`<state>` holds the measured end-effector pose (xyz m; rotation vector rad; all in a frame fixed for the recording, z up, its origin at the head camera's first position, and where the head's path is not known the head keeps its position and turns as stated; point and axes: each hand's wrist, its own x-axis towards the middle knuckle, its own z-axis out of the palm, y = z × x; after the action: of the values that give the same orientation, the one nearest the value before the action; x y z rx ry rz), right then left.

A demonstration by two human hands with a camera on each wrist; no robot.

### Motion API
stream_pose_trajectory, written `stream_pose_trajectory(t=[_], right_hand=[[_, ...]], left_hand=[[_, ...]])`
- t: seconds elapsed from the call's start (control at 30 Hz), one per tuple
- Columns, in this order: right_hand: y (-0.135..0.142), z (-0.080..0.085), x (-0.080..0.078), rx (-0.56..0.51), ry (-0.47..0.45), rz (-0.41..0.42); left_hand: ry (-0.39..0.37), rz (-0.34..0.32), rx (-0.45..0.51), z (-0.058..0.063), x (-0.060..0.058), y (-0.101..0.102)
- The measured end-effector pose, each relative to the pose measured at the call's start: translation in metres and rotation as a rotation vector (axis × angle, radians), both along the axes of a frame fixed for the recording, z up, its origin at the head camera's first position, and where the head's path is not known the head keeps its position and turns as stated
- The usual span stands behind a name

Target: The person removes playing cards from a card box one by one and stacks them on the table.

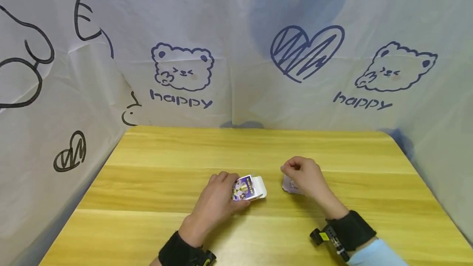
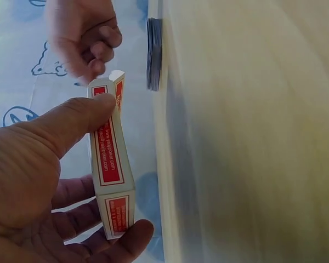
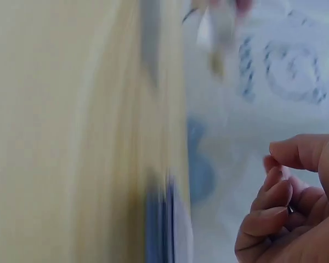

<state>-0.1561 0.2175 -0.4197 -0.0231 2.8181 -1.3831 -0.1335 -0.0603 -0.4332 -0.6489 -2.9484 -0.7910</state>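
In the head view my left hand [image 1: 218, 196] grips a playing card box [image 1: 242, 189], purple and gold on its face. Its white end flap [image 1: 260, 186] stands open toward the right. The left wrist view shows the thumb along the red and white side of the box [image 2: 111, 156], with fingers beneath. My right hand [image 1: 306, 177] hovers over a stack of playing cards [image 1: 290, 185] and partly hides it. Its fingers are curled, thumb close to the forefinger, and nothing shows between them. Seen edge-on, the cards [image 2: 154, 55] lie on the table, apart from this hand.
A yellow wood-grain table [image 1: 166, 151] lies under both hands. White cloth [image 1: 236, 11] with drawn bears and hearts hangs behind it and along both sides. The right wrist view is blurred.
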Motion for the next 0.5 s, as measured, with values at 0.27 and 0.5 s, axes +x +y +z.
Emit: stream_pose_trajectory(t=[0.27,0.5], right_hand=[[-0.049,-0.008,0.017,-0.106,-0.086,0.071],[-0.053,-0.011,0.021,-0.096,-0.138,0.121]], left_hand=[[-0.005,-0.019,-0.002,0.001,0.003,0.0],[0.002,-0.029,0.0,0.001,0.003,0.004]])
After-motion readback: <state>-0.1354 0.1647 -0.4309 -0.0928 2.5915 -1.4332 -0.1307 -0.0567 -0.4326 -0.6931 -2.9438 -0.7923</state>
